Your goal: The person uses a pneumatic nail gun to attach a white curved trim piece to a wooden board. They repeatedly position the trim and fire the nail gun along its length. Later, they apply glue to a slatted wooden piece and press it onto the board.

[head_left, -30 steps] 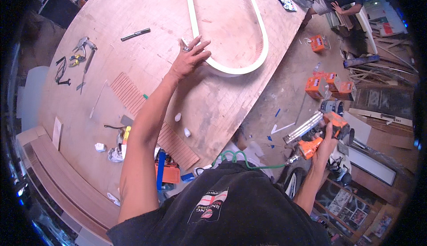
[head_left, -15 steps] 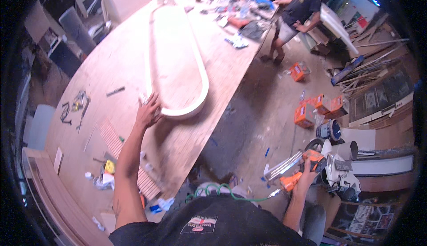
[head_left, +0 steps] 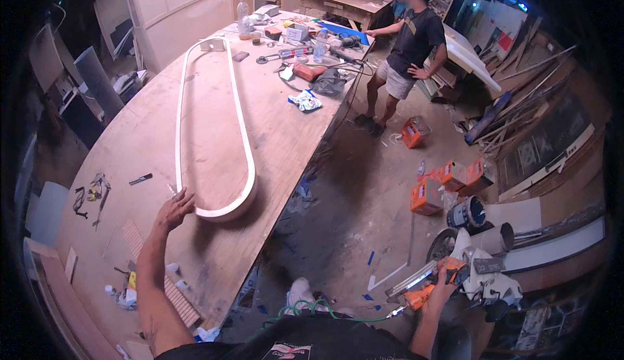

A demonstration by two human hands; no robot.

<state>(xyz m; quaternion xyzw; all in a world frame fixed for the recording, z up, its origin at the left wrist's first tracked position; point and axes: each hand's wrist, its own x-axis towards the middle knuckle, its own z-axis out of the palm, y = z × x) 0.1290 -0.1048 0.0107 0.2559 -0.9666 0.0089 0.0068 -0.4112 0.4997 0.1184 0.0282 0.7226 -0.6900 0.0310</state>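
My left hand [head_left: 175, 210] is at the near left bend of a long, white-edged oval frame [head_left: 250, 171], with its fingers closed over the edge. A small pale thing sticks up by those fingers, too small to name. The frame lies on a big wooden worktable [head_left: 214, 256]. Away from the table on the right, my right hand [head_left: 441, 288] grips an orange nail gun [head_left: 419, 296] with a silvery magazine. A green coiled air hose [head_left: 364, 319] runs from it across my front.
A co-worker [head_left: 419, 48] stands at the table's far right side, one hand on it. Bottles, tools and a crumpled packet [head_left: 305, 101] crowd the far end. Orange boxes [head_left: 426, 197], a paint bucket [head_left: 467, 212] and timber scraps [head_left: 546, 93] lie on the right. A slatted strip [head_left: 179, 298] lies near my left arm.
The view has tilted up, so the table and frame sit lower and further left, and more of the co-worker shows. My left hand stays at the frame; my right still holds the nail gun.
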